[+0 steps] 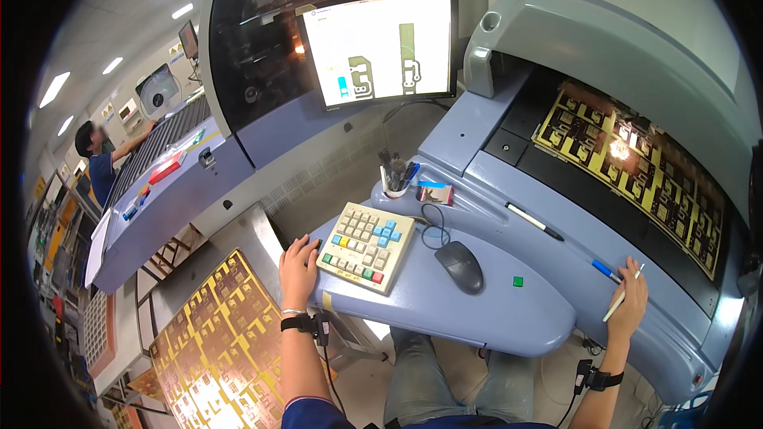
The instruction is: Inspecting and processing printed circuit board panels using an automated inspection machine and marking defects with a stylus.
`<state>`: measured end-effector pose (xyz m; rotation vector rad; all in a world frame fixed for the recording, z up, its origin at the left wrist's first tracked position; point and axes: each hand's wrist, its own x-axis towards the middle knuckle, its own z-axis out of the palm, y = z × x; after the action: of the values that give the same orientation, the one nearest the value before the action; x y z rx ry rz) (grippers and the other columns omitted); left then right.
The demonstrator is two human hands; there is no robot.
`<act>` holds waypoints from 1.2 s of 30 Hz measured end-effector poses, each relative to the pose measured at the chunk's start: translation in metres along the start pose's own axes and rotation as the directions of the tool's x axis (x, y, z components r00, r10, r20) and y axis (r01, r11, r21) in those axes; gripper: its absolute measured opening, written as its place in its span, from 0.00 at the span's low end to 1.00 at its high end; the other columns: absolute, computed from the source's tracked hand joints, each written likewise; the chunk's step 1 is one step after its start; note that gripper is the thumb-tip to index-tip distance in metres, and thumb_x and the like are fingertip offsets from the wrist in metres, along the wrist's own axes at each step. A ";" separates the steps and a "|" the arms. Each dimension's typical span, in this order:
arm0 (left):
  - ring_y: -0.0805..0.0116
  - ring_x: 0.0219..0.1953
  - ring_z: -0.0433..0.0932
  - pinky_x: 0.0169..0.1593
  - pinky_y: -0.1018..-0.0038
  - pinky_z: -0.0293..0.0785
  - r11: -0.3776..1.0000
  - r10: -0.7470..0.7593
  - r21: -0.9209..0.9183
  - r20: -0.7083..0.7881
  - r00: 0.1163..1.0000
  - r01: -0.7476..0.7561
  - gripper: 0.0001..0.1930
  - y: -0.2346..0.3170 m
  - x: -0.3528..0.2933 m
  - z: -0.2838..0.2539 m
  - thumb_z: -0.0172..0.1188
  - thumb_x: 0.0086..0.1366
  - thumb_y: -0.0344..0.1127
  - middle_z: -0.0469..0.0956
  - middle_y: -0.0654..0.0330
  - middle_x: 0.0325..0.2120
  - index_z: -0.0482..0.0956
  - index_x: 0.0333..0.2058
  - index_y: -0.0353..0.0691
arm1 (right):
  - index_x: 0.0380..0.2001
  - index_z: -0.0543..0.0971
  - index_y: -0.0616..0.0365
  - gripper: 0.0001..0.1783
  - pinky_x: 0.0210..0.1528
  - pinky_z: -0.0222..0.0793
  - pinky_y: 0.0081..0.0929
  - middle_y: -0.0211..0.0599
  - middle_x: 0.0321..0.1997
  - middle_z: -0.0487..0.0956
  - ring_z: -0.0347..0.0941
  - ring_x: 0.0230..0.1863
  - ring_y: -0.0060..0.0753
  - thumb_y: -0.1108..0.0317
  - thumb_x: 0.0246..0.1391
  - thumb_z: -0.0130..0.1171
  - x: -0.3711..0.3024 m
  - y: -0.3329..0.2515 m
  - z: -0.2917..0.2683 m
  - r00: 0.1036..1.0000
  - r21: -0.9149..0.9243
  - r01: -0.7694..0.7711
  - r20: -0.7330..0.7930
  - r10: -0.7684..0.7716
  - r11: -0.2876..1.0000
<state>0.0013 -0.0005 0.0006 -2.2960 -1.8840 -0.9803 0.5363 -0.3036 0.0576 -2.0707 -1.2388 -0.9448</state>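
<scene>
My left hand [297, 272] rests at the left edge of the desk panel, beside a cream keypad [364, 248] with coloured keys. Its fingers stretch forward, and a small dark thing shows by the fingertips. My right hand [630, 302] is closed round a slim white pen-like stick [613, 307] at the machine's front ledge. Just left of that hand lies a blue pen [606, 271]. Farther up the ledge is a white marker with a black end [534, 221]. A patterned copper-and-yellow circuit panel [636, 160] lies on the machine's black bed, brightly lit in one spot.
A black mouse [460, 267] and a small green square [518, 281] sit on the desk panel. Behind them stand a pen cup [395, 179] and a monitor [381, 52]. Another circuit panel [226, 334] lies at lower left. A person [102, 167] works at the far left.
</scene>
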 end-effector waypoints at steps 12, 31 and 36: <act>0.61 0.61 0.70 0.66 0.59 0.57 1.000 0.002 -0.004 -0.012 1.000 -0.002 0.14 0.001 0.000 -0.001 0.53 0.69 0.40 0.75 0.63 0.56 0.83 0.48 0.51 | 0.39 0.78 0.60 0.11 0.62 0.63 0.41 0.37 0.57 0.78 0.70 0.61 0.45 0.80 0.54 0.51 -0.001 0.001 0.000 1.000 -0.012 -0.009 0.013 0.009 1.000; 0.60 0.61 0.69 0.65 0.59 0.58 0.998 0.024 -0.052 -0.009 1.000 -0.024 0.13 0.001 0.004 0.006 0.54 0.67 0.38 0.76 0.62 0.55 0.83 0.47 0.50 | 0.39 0.78 0.59 0.12 0.61 0.65 0.39 0.38 0.57 0.78 0.71 0.61 0.47 0.81 0.52 0.52 -0.002 0.002 -0.007 0.999 -0.031 -0.035 -0.020 0.035 0.999; 0.58 0.61 0.69 0.64 0.62 0.59 0.999 0.001 -0.050 0.020 1.000 0.000 0.14 -0.002 -0.001 -0.004 0.53 0.68 0.37 0.75 0.61 0.56 0.81 0.48 0.46 | 0.38 0.79 0.59 0.13 0.61 0.64 0.43 0.41 0.54 0.79 0.71 0.60 0.47 0.80 0.48 0.53 0.004 -0.007 -0.005 1.000 0.078 -0.031 0.004 0.031 0.996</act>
<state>-0.0027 -0.0023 0.0030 -2.3419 -1.8870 -1.0198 0.5298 -0.3024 0.0643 -2.0255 -1.2222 -0.8664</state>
